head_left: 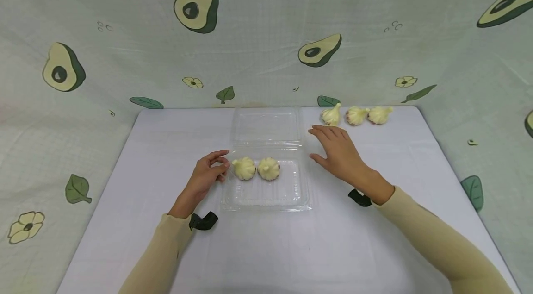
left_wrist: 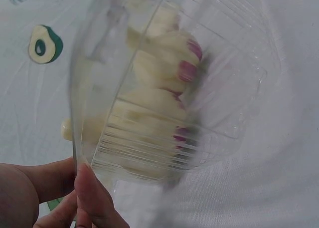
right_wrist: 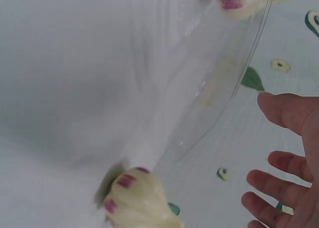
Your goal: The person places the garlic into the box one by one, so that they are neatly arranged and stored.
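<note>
A clear plastic clamshell box (head_left: pixel 291 192) lies unfolded on the table, its lid (head_left: pixel 266 126) tipped back. Two garlic bulbs (head_left: pixel 244 168) (head_left: pixel 269 169) sit side by side in the tray's left and middle back part. My left hand (head_left: pixel 206 173) pinches the box's left rim between thumb and fingers; the left wrist view shows the thumb (left_wrist: pixel 94 193) against the plastic edge. To the right of the box, my right hand (head_left: pixel 339 153) hovers with fingers spread and holds nothing. Just beyond its fingertips is a garlic bulb (head_left: pixel 331 115).
Two more garlic bulbs (head_left: pixel 356 116) (head_left: pixel 379 115) stand in a row with that one along the table's back right edge. A white cloth covers the table (head_left: pixel 258 247). Behind it hangs a curtain (head_left: pixel 258 30) printed with avocados.
</note>
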A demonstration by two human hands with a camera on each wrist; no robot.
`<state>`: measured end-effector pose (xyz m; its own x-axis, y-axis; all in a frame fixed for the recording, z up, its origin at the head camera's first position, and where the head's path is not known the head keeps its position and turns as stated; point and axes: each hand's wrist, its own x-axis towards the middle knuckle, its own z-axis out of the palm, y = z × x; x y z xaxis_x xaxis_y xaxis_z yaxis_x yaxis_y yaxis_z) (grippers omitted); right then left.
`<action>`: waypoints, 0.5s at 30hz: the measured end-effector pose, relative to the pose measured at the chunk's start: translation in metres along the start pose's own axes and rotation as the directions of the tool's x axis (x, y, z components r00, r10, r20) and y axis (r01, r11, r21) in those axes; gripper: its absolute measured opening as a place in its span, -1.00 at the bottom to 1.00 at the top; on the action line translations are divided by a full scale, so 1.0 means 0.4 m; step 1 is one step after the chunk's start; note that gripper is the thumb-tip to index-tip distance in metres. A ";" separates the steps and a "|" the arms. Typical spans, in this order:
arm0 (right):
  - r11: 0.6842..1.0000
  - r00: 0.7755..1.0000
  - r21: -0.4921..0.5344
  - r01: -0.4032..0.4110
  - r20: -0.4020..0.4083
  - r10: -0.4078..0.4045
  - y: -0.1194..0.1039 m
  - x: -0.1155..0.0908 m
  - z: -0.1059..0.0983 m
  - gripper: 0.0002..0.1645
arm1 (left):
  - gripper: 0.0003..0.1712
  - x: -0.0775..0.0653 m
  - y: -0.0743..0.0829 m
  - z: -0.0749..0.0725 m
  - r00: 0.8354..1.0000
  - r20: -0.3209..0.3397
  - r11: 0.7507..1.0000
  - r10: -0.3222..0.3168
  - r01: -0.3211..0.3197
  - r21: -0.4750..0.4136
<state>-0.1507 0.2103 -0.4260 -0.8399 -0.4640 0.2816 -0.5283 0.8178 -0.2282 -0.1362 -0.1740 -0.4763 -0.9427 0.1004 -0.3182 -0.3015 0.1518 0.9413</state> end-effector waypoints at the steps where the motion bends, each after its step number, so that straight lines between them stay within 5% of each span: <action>1: 1.000 1.000 -0.001 -0.021 -0.011 0.021 0.013 -0.006 -0.001 -0.18 | -0.44 0.000 0.000 0.000 1.000 -0.002 1.000 -0.001 0.001 0.000; 15: 0.969 0.967 -0.013 -0.246 -0.072 0.245 0.122 -0.053 0.017 -0.04 | -0.44 0.000 -0.001 -0.001 1.000 -0.003 1.000 0.006 -0.006 0.007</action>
<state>-0.1596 0.2576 -0.4493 -0.9325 -0.2240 0.2833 -0.3034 0.9114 -0.2780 -0.1361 -0.1746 -0.4768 -0.9448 0.0983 -0.3124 -0.2951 0.1585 0.9422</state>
